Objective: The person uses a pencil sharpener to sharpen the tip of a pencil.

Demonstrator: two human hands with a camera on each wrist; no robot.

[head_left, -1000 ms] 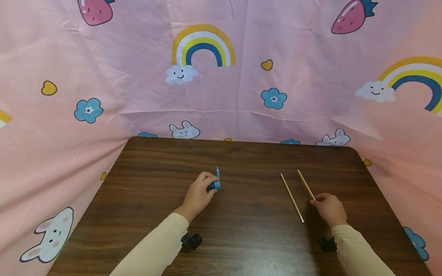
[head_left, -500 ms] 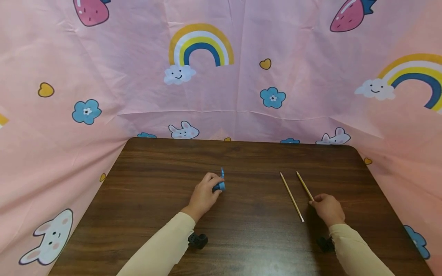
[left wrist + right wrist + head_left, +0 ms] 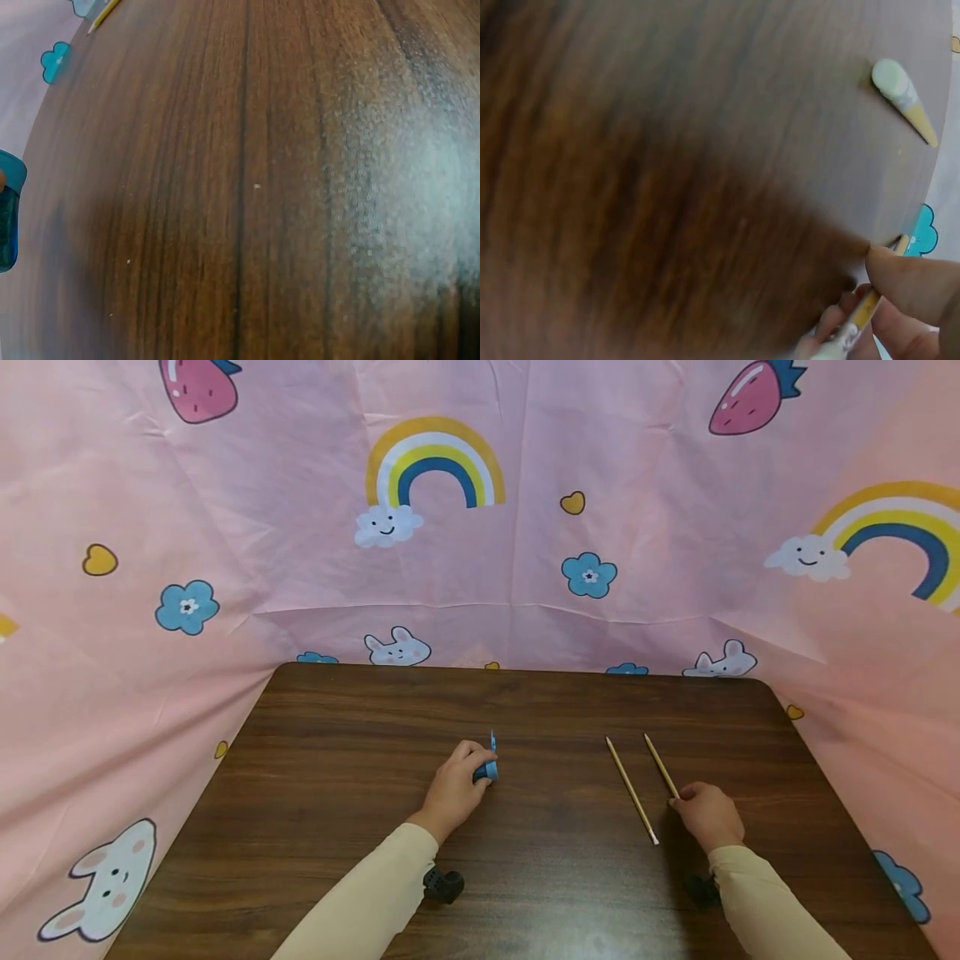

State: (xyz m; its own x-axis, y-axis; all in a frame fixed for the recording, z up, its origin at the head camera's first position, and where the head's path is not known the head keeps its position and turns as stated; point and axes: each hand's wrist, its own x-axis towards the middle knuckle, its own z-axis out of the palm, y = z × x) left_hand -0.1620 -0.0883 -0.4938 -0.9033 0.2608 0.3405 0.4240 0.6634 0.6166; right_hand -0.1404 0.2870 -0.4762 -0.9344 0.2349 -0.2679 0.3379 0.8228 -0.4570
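On the left side of the head view, my left hand grips what looks like a small blue pencil sharpener, its lid standing up. Only its teal top and dark translucent body show at the left edge of the left wrist view. My right hand pinches a yellow pencil between thumb and fingers; its tip points away from me, and the hand covers its rear end in the head view. Just left of it, a second pencil with a white end lies on the table, untouched.
A dark wood-grain table lies under both hands, with a light glare near its front. Pink printed cloth rises behind its far edge and along both sides. A black wrist camera hangs by the left sleeve.
My left hand has moved a little to the right with the blue pencil sharpener, toward the pencils. The right hand has shifted very slightly left, still pinching its pencil. The loose pencil stays put.
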